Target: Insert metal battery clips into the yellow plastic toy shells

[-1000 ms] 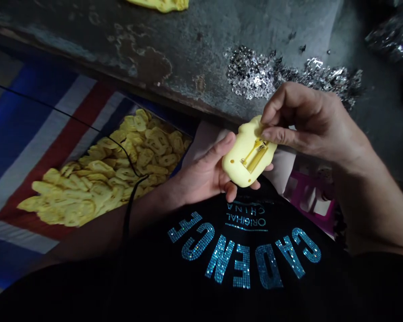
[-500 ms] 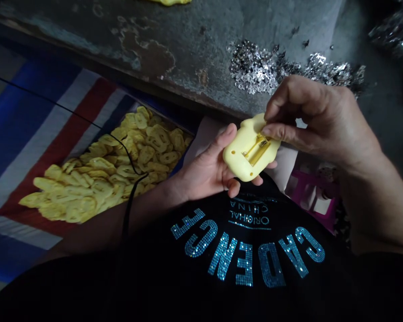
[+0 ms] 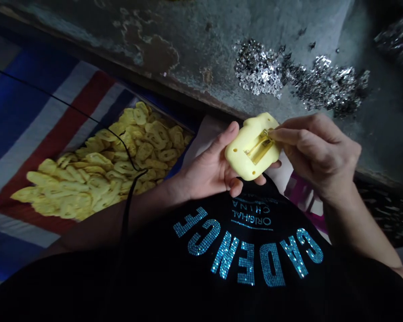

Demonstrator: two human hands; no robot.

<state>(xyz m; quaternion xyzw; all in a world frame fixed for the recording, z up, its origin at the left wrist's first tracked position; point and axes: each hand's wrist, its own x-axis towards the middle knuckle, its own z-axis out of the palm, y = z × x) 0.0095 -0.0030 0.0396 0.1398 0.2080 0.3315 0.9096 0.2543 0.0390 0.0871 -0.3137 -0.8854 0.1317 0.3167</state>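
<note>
Left hand [image 3: 210, 172] gripping casing [image 3: 249, 136], right hand [image 3: 322, 154] pinched at upturned slot [image 3: 258, 153], long axis slanting up-right

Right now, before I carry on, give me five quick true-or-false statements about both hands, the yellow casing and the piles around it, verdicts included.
1. The left hand holds the yellow casing. True.
2. The right hand is buried in the silvery metal pieces. False: it is at the yellow casing's slot.
3. The slot is turned away from the camera. False: it faces the camera.
4. The silvery metal pieces lie on the grey worktop. True.
5. The pile of yellow parts is on the right side of the picture. False: it is on the left, beside striped material.
</note>
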